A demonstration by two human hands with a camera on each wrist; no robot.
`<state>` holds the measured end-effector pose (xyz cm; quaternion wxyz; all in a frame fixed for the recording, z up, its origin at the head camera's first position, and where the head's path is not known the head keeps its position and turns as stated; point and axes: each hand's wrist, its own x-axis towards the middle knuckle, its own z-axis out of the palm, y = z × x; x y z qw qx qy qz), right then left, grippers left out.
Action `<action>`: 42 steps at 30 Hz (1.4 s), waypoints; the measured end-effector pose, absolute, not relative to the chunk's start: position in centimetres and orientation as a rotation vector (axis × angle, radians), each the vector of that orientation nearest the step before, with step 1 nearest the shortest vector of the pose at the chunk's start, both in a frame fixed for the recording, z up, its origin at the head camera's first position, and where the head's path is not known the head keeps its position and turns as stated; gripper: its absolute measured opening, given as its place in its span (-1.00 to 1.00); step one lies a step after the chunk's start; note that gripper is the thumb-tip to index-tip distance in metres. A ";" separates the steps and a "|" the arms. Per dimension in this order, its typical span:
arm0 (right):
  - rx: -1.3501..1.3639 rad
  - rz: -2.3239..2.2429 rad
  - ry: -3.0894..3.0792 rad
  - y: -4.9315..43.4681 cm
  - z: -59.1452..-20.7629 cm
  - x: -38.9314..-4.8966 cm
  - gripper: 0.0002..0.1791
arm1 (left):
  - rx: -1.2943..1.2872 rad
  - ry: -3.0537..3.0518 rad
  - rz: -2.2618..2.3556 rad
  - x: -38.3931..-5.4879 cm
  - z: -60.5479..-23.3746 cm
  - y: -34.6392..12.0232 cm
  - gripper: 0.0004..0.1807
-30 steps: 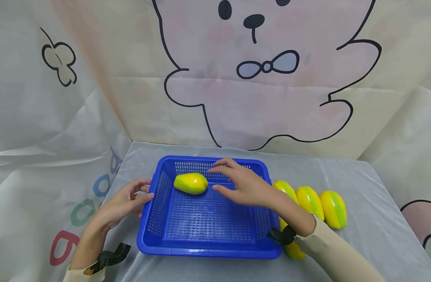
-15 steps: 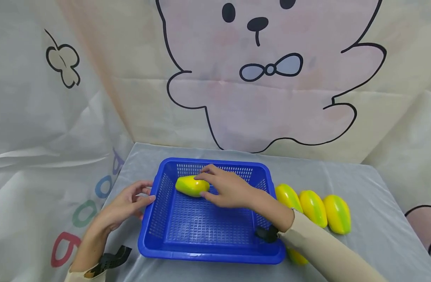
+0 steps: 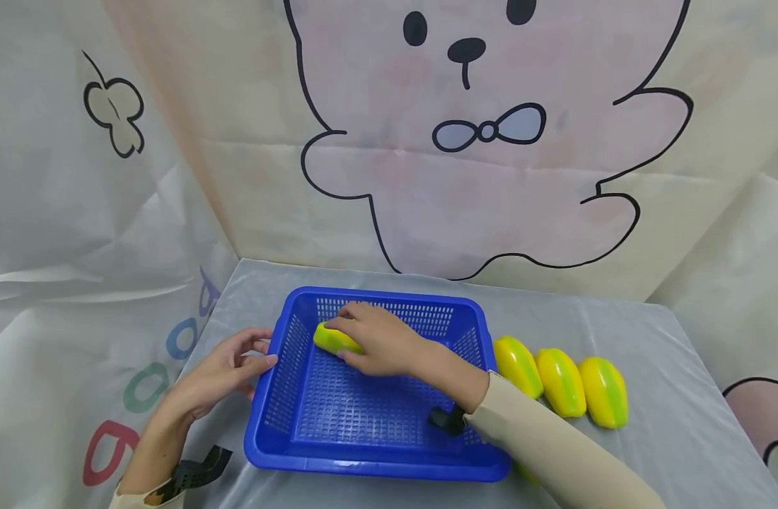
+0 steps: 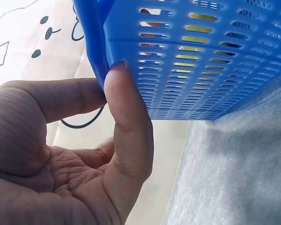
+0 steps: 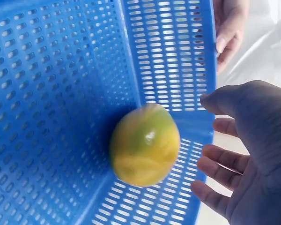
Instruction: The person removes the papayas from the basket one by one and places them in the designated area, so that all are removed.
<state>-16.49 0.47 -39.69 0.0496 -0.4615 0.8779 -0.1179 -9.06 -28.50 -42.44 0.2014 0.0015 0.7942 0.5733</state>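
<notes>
Starting at the left, your left hand (image 3: 226, 371) rests against the left rim of the blue basket (image 3: 363, 466); the left wrist view shows your thumb and a straight finger (image 4: 126, 117) touching the slotted side wall, with the palm relaxed and nothing clasped. That basket sits on the grey cloth-covered table (image 3: 669, 424). Inside the basket, in the far left corner, lies a yellow-green fruit (image 3: 330, 339) on the mesh floor, close to the left wall. Your right hand (image 3: 379, 343) reaches across the basket and sits over that fruit; from the head view it covers the fruit's right end, but the right wrist view shows the fingers (image 5: 220, 159) spread and only lightly bent, just beside the fruit (image 5: 145, 143), with a gap between palm and fruit, so the hand is wide and not clamped on it. Whether a fingertip touches the fruit, you cannot tell. Right of the basket, three more yellow-green fruits (image 3: 561, 382) lie in a row on the table, side by side and touching, the nearest one just beside the basket's right rim. A cartoon bear backdrop (image 3: 478, 141) hangs behind.
</notes>
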 end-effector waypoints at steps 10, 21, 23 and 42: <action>-1.386 -0.263 2.692 -0.5 -41.9 -16.9 -0.44 | 0.035 2.198 1.602 -9.6 -43.0 -28.9 -0.26; -1.362 -0.231 2.674 -0.9 -43.7 -16.5 -0.39 | 0.063 2.162 1.628 -8.9 -44.0 -29.3 -0.27; -1.349 -0.242 2.676 -0.9 -43.7 -16.6 -0.40 | 0.067 2.159 1.633 -9.0 -44.1 -29.4 -0.28; -1.264 -0.162 2.597 0.1 -43.2 -16.5 -0.30 | 0.092 2.161 1.650 -10.0 -43.9 -28.9 -0.26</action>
